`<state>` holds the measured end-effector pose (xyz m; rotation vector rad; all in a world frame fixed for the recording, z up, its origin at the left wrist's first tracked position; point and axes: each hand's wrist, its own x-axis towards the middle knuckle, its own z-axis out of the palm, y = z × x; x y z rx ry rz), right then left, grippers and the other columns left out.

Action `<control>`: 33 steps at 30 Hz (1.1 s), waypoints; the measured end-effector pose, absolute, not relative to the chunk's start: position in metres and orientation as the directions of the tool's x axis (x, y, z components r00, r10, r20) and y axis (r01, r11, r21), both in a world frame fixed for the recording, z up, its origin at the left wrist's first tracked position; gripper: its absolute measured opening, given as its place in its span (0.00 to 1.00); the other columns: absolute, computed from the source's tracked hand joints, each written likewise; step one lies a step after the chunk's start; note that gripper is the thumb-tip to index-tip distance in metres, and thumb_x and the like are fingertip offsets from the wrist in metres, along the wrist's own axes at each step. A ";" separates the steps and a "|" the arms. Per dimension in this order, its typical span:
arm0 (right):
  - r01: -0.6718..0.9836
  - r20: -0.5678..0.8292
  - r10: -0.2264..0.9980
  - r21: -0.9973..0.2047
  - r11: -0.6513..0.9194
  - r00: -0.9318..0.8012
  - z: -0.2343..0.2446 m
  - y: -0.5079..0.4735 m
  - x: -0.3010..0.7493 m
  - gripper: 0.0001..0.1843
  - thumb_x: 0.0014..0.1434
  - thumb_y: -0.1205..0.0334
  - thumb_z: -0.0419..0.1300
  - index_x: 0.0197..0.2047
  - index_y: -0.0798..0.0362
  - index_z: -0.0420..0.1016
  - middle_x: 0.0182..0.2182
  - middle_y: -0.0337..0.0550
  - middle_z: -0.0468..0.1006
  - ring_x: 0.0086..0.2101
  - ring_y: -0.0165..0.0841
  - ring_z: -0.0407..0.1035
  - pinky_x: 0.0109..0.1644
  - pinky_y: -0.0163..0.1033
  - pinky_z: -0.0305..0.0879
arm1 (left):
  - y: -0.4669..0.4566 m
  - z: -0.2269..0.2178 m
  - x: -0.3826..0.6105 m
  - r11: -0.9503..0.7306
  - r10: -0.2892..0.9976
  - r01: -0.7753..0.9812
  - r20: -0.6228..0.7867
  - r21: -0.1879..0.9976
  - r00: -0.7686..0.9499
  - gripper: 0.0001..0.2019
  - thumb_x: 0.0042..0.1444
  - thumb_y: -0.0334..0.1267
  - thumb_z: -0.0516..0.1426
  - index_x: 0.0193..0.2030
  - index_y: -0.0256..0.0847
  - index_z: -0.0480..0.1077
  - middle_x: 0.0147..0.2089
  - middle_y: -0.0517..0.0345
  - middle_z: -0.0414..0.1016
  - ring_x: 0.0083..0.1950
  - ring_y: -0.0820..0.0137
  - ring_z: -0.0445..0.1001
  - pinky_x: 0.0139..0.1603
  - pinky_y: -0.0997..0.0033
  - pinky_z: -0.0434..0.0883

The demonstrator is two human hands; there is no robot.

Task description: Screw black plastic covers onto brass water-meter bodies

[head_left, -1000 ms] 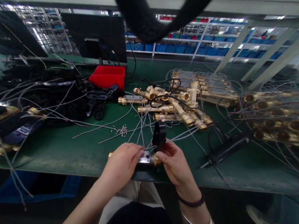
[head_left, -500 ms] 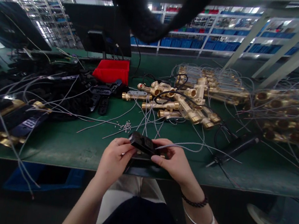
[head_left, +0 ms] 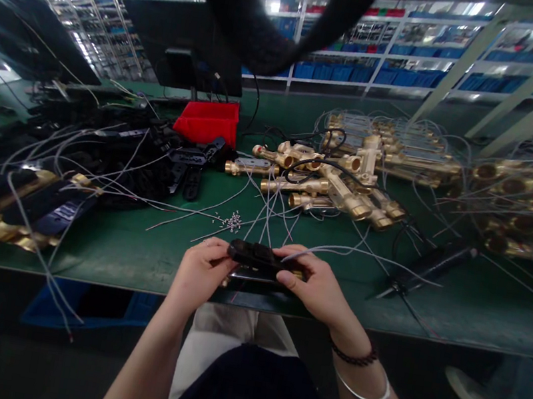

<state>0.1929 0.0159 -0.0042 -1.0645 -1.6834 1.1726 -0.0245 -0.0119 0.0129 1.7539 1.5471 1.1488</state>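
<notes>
Head view is showing a black cover [head_left: 255, 256] between the two hands, its long axis running left to right, roughly parallel with the near edge of the green surface [head_left: 135, 260]. The left hand [head_left: 201, 268] is pinching the cover's left end, thumb and fingers nearly together; the right hand [head_left: 318, 283] is curling round the right end, thumb in front, with a grey cable [head_left: 349, 249] trailing off rightward. Neither hand is nearer: both are touching it. Just below, a brass fitting [head_left: 298, 274] is lying along the same line; whether cover and fitting are touching, I cannot tell.
</notes>
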 end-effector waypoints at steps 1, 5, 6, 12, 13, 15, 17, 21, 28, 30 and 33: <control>0.190 0.127 0.936 -0.962 0.198 -0.329 -0.004 0.017 0.193 0.17 0.48 0.55 0.64 0.42 0.52 0.78 0.42 0.47 0.76 0.44 0.39 0.70 0.51 0.45 0.64 | -0.010 0.012 -0.024 -0.182 0.970 0.503 0.239 0.845 -0.050 0.04 0.48 0.33 0.59 0.25 0.40 0.75 0.33 0.57 0.74 0.34 0.70 0.73 0.33 0.73 0.72; 0.200 0.039 0.939 -0.973 0.114 -0.342 -0.005 0.025 0.189 0.19 0.54 0.50 0.58 0.44 0.54 0.75 0.36 0.45 0.77 0.35 0.35 0.72 0.39 0.39 0.68 | 0.001 0.009 -0.023 -0.139 0.972 0.420 0.205 0.897 -0.115 0.16 0.46 0.33 0.60 0.45 0.40 0.73 0.49 0.52 0.73 0.42 0.68 0.74 0.36 0.72 0.74; 0.228 0.042 0.942 -0.966 0.124 -0.332 -0.005 0.028 0.187 0.19 0.55 0.48 0.57 0.41 0.55 0.75 0.33 0.44 0.77 0.32 0.34 0.71 0.36 0.38 0.67 | 0.003 0.009 -0.023 -0.140 0.979 0.417 0.189 0.898 -0.080 0.19 0.48 0.32 0.58 0.49 0.41 0.71 0.51 0.52 0.73 0.44 0.68 0.75 0.38 0.70 0.74; 0.326 0.054 0.964 -0.935 0.141 -0.262 -0.008 0.032 0.179 0.23 0.57 0.44 0.50 0.27 0.55 0.71 0.23 0.42 0.72 0.26 0.33 0.68 0.29 0.35 0.61 | 0.011 0.006 -0.020 -0.080 0.993 0.469 0.113 0.880 -0.043 0.17 0.50 0.32 0.55 0.47 0.40 0.74 0.41 0.56 0.79 0.38 0.68 0.77 0.40 0.69 0.74; 0.319 0.039 0.964 -0.940 0.124 -0.262 -0.009 0.031 0.178 0.20 0.55 0.46 0.52 0.30 0.56 0.72 0.26 0.43 0.74 0.28 0.33 0.69 0.31 0.36 0.63 | 0.010 0.005 -0.019 -0.071 0.992 0.456 0.108 0.887 -0.057 0.17 0.50 0.32 0.55 0.47 0.40 0.74 0.41 0.56 0.79 0.37 0.68 0.77 0.40 0.70 0.74; 0.320 0.011 0.970 -0.943 0.091 -0.244 -0.009 0.030 0.176 0.15 0.49 0.53 0.57 0.35 0.56 0.73 0.29 0.43 0.76 0.30 0.33 0.69 0.34 0.36 0.64 | 0.010 0.004 -0.019 -0.064 0.991 0.432 0.109 0.900 -0.081 0.17 0.49 0.32 0.56 0.47 0.40 0.74 0.41 0.56 0.79 0.38 0.69 0.77 0.41 0.70 0.74; 0.320 -0.015 0.981 -0.946 0.049 -0.194 -0.009 0.028 0.172 0.14 0.45 0.57 0.58 0.34 0.56 0.73 0.28 0.42 0.76 0.29 0.33 0.69 0.34 0.36 0.64 | 0.008 0.002 -0.018 -0.061 0.989 0.416 0.110 0.907 -0.096 0.17 0.49 0.32 0.56 0.47 0.41 0.74 0.42 0.56 0.79 0.39 0.69 0.77 0.41 0.70 0.74; 0.297 -0.069 0.985 -0.955 -0.020 -0.157 -0.008 0.028 0.167 0.12 0.41 0.59 0.55 0.29 0.57 0.73 0.23 0.40 0.73 0.25 0.31 0.66 0.29 0.35 0.62 | 0.005 0.001 -0.016 -0.058 0.984 0.420 0.123 0.906 -0.130 0.17 0.47 0.30 0.55 0.45 0.42 0.76 0.39 0.57 0.79 0.36 0.69 0.76 0.38 0.71 0.73; 0.332 -0.019 0.986 -0.943 0.038 -0.165 -0.004 0.026 0.168 0.12 0.42 0.62 0.53 0.30 0.57 0.74 0.22 0.39 0.73 0.25 0.31 0.66 0.29 0.34 0.60 | 0.001 0.003 -0.011 -0.056 0.972 0.459 0.153 0.887 -0.176 0.17 0.47 0.30 0.53 0.43 0.41 0.76 0.36 0.58 0.79 0.32 0.70 0.75 0.34 0.73 0.72; 0.344 0.009 0.986 -0.936 0.066 -0.167 -0.004 0.026 0.169 0.11 0.43 0.62 0.53 0.29 0.56 0.74 0.22 0.38 0.72 0.24 0.30 0.65 0.29 0.34 0.59 | 0.001 0.004 -0.010 -0.077 0.968 0.478 0.180 0.875 -0.173 0.15 0.47 0.30 0.53 0.41 0.40 0.76 0.35 0.59 0.79 0.33 0.70 0.75 0.36 0.73 0.72; 0.317 0.043 0.980 -0.943 0.104 -0.193 -0.008 0.024 0.170 0.09 0.45 0.62 0.54 0.29 0.55 0.73 0.22 0.37 0.72 0.25 0.30 0.65 0.30 0.34 0.61 | 0.000 0.005 -0.011 -0.110 0.963 0.505 0.218 0.856 -0.161 0.13 0.47 0.30 0.53 0.37 0.40 0.76 0.33 0.60 0.78 0.33 0.70 0.75 0.36 0.73 0.72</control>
